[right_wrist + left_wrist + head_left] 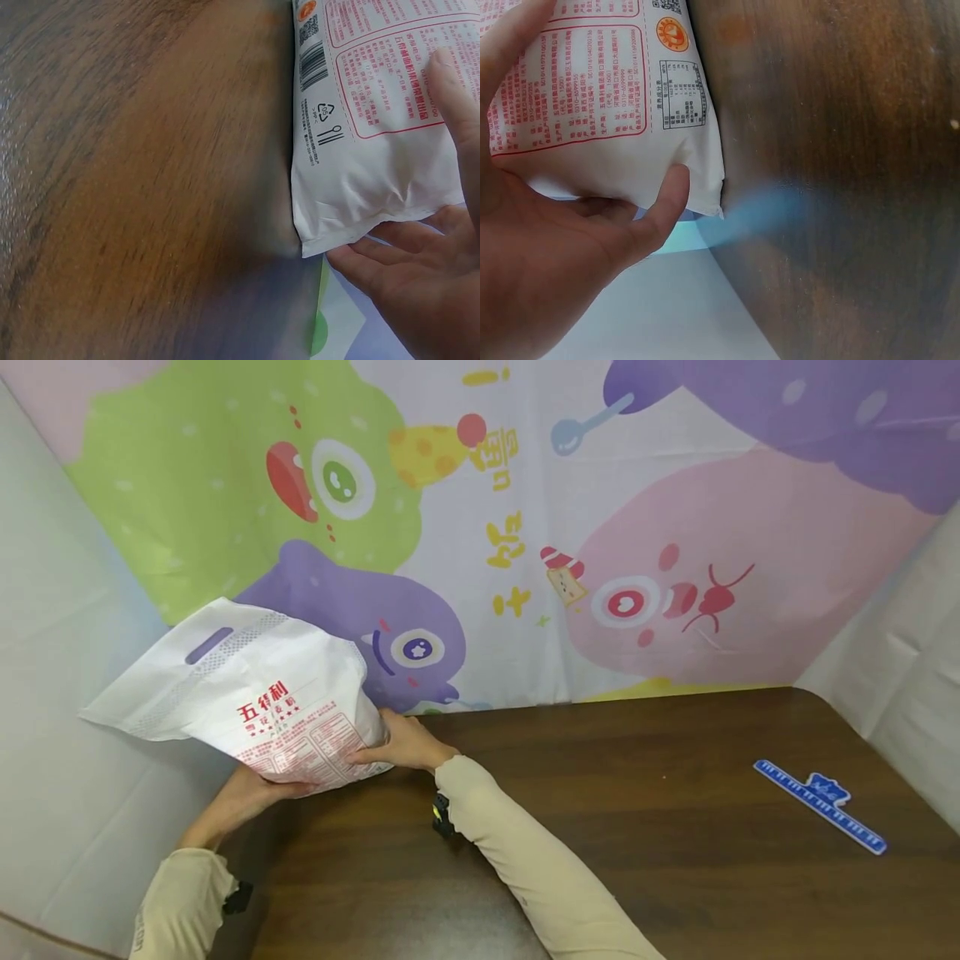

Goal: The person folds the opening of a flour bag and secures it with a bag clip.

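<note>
A plump white bag of flour (300, 710) with red print and a cut-out handle leans at the table's back left, its handle end toward the left wall. My left hand (243, 802) grips its lower left side; in the left wrist view the thumb and fingers (671, 199) spread around the bag's edge. On the right side, my right hand (408, 743) holds the bag with the thumb across the printed front and the other fingers (375, 255) behind. The bag's bottom edge stands close over the table in both wrist views.
The brown wooden table (585, 827) ends at a cartoon-printed cloth (487, 643) behind. White side walls (60, 793) rise at left and right. A long flat blue strip (821, 802) with white markings and a raised blue shape lies at the right.
</note>
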Action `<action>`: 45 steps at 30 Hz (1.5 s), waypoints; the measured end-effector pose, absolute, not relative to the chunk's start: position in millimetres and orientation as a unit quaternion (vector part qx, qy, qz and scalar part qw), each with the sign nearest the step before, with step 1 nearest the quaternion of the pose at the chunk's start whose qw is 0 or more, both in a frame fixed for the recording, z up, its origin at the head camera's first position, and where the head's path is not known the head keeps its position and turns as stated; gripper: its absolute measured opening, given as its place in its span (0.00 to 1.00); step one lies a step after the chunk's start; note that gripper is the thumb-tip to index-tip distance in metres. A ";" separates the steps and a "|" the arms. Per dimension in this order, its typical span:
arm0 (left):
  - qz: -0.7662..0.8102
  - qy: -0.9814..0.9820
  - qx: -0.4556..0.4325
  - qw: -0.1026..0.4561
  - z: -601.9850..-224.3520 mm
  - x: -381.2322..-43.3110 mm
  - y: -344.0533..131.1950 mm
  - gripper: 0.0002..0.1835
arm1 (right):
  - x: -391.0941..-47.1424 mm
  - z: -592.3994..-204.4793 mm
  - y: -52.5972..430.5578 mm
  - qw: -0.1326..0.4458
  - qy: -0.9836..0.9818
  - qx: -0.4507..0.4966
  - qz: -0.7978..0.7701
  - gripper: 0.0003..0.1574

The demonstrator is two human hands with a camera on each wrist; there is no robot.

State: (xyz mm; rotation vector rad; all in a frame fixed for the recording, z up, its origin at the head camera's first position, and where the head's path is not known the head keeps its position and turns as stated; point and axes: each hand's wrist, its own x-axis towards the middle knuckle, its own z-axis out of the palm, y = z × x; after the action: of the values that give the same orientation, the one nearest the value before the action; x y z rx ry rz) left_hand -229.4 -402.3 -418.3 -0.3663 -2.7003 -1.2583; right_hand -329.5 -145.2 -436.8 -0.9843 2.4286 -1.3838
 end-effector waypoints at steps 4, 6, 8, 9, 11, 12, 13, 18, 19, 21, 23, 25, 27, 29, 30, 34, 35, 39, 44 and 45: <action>-0.419 -0.897 -0.124 0.070 -419.3 -228.8 -403.5 0.33 | -328.8 -436.3 -144.8 0.089 0.818 -0.331 -0.462 0.52; -0.421 -0.895 -0.127 0.073 -419.1 -229.4 -404.8 0.33 | -328.8 -435.6 -145.5 0.086 0.820 -0.331 -0.459 0.52; -0.426 -0.892 -0.130 0.073 -419.0 -230.3 -406.6 0.33 | -328.9 -434.2 -146.3 0.084 0.820 -0.331 -0.460 0.51; -0.429 -0.891 -0.132 0.073 -418.8 -230.6 -407.4 0.32 | -329.1 -433.7 -146.9 0.084 0.819 -0.333 -0.460 0.50; -0.434 -0.887 -0.136 0.076 -418.2 -230.8 -409.3 0.32 | -329.2 -432.6 -148.0 0.087 0.817 -0.334 -0.461 0.49; -0.436 -0.886 -0.137 0.078 -417.9 -231.0 -410.1 0.33 | -329.2 -432.1 -148.4 0.089 0.816 -0.335 -0.462 0.49; -0.439 -0.884 -0.140 0.078 -417.5 -231.2 -410.7 0.33 | -329.3 -431.6 -148.5 0.091 0.817 -0.334 -0.462 0.49; -0.441 -0.880 -0.155 0.080 -414.7 -235.7 -409.3 0.33 | -330.3 -429.9 -146.6 0.080 0.826 -0.325 -0.453 0.50; -0.441 -0.880 -0.158 0.080 -414.3 -236.8 -408.6 0.32 | -330.3 -429.3 -145.7 0.078 0.828 -0.321 -0.452 0.51; -0.448 -0.876 -0.162 0.076 -414.0 -238.2 -407.0 0.32 | -330.3 -429.2 -144.3 0.079 0.830 -0.315 -0.453 0.52; -0.455 -0.871 -0.168 0.076 -414.3 -238.1 -405.4 0.31 | -329.4 -429.4 -142.8 0.083 0.831 -0.312 -0.454 0.53; -0.462 -0.867 -0.171 0.075 -415.4 -237.2 -403.6 0.30 | -329.3 -431.4 -141.9 0.082 0.832 -0.311 -0.451 0.53; -0.465 -0.866 -0.171 0.071 -416.2 -236.0 -402.0 0.30 | -329.5 -434.2 -141.3 0.081 0.833 -0.309 -0.451 0.53; -0.463 -0.868 -0.167 0.069 -417.2 -235.1 -402.0 0.30 | -329.8 -436.3 -141.3 0.077 0.837 -0.307 -0.446 0.54; -0.464 -0.867 -0.165 0.068 -417.6 -234.9 -402.4 0.31 | -329.9 -436.8 -142.0 0.078 0.839 -0.305 -0.445 0.54; -0.464 -0.868 -0.164 0.071 -417.7 -233.9 -404.6 0.31 | -328.6 -435.6 -145.3 0.081 0.844 -0.295 -0.441 0.59; -0.467 -0.866 -0.165 0.071 -417.5 -233.6 -404.5 0.31 | -328.1 -434.8 -145.9 0.083 0.844 -0.293 -0.441 0.61; -0.469 -0.864 -0.169 0.067 -417.4 -231.0 -401.6 0.31 | -326.3 -433.9 -145.4 0.089 0.848 -0.288 -0.435 0.65; -0.474 -0.862 -0.167 0.061 -418.5 -228.5 -398.0 0.32 | -324.7 -432.2 -142.0 0.092 0.851 -0.303 -0.419 0.63; -0.475 -0.861 -0.167 0.063 -418.6 -228.7 -397.7 0.33 | -325.0 -431.4 -141.3 0.088 0.851 -0.307 -0.416 0.64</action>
State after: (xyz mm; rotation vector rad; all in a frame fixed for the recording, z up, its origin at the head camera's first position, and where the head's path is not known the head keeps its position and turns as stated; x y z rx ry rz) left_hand -228.7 -397.7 -418.6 -0.5059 -2.6032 -1.4367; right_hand -325.0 -141.3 -431.4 -0.9126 2.5344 -1.2387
